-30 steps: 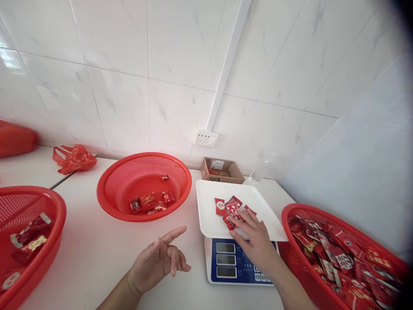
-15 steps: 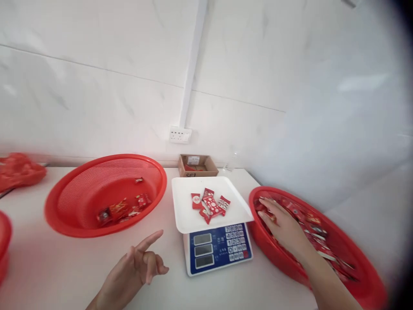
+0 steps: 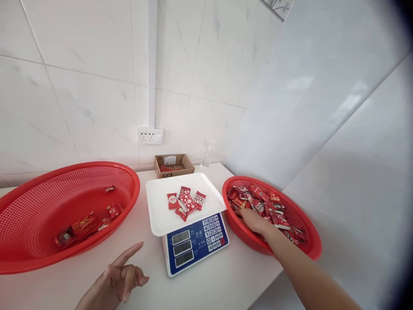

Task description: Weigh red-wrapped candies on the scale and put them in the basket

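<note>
At the desk's near edge, our left hand (image 3: 112, 282) hovers empty, forefinger out, other fingers curled. Beyond the scale (image 3: 195, 243), our right hand (image 3: 254, 220) lies among packets (image 3: 277, 211) in the red basket (image 3: 237, 228) at the right edge; we cannot tell its grip.

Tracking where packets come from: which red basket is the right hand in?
The full red basket right of the scale; the right hand lies among its packets. The left red basket holds only a few, and no hand is in it.
</note>
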